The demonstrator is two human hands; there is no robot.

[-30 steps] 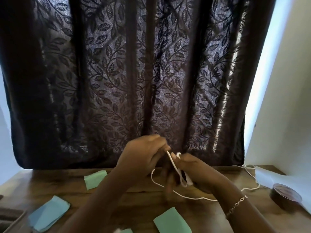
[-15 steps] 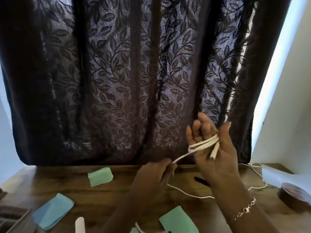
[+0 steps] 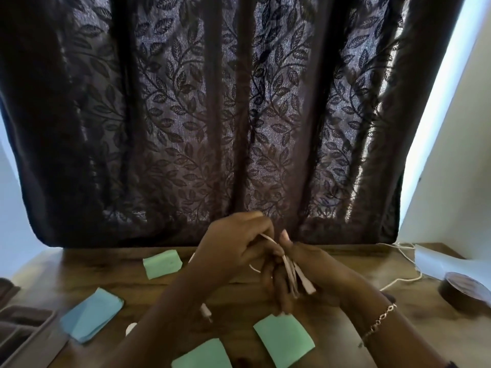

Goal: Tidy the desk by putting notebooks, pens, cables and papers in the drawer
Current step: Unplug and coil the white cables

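Note:
Above the middle of the wooden desk [image 3: 79,272] both my hands work a white cable [image 3: 291,272]. My right hand [image 3: 305,266] holds several loops of it wound around its fingers, fingers pointing down. My left hand [image 3: 233,248] pinches the strand leading into those loops from the left. The cable's free end trails right across the desk [image 3: 398,281] toward the back corner. A white plug end [image 3: 206,312] lies on the wood under my left forearm. Green paper notes [image 3: 162,263] [image 3: 284,341] [image 3: 202,354] and a blue one [image 3: 91,314] lie scattered on the desk.
A dark leaf-patterned curtain [image 3: 212,115] hangs along the desk's back edge. A grey divided tray [image 3: 24,333] sits at the left front. A dark round tape roll [image 3: 463,288] and a white sheet [image 3: 435,264] lie at the right, by the white wall.
My right hand has come down from in front of the curtain to just above the desk, fingers now pointing down. My left hand rose to meet it, and more cable is wound on.

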